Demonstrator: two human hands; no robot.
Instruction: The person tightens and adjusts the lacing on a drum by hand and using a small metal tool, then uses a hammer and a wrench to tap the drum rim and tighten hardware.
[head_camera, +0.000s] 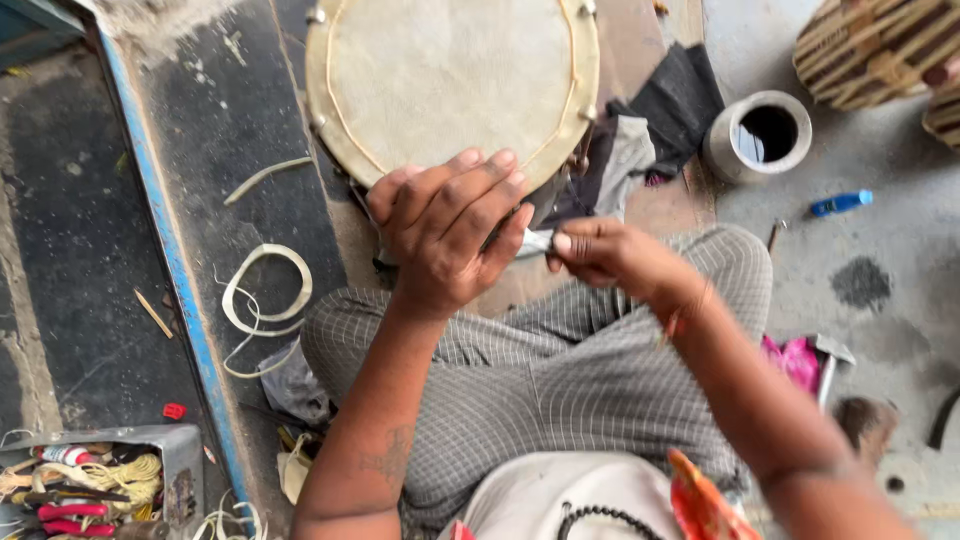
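Observation:
A round drum (450, 75) with a pale skin head and a laced rim lies on the floor in front of my knees. My left hand (445, 230) is closed in a fist just below the drum's near rim, gripping a small metal tool (533, 241) whose pale end sticks out to the right. My right hand (605, 255) pinches that end with thumb and fingertips. Both hands hover above my checked trousers (540, 370). What the fist hides of the tool I cannot make out.
Pale hide strips (262, 295) curl on the dark floor at left by a blue edge (170, 250). A box of pliers and cord (95, 480) sits bottom left. A grey pot (758, 135), blue marker (840, 203), hammer (828, 360) and dark cloths (660, 110) lie right.

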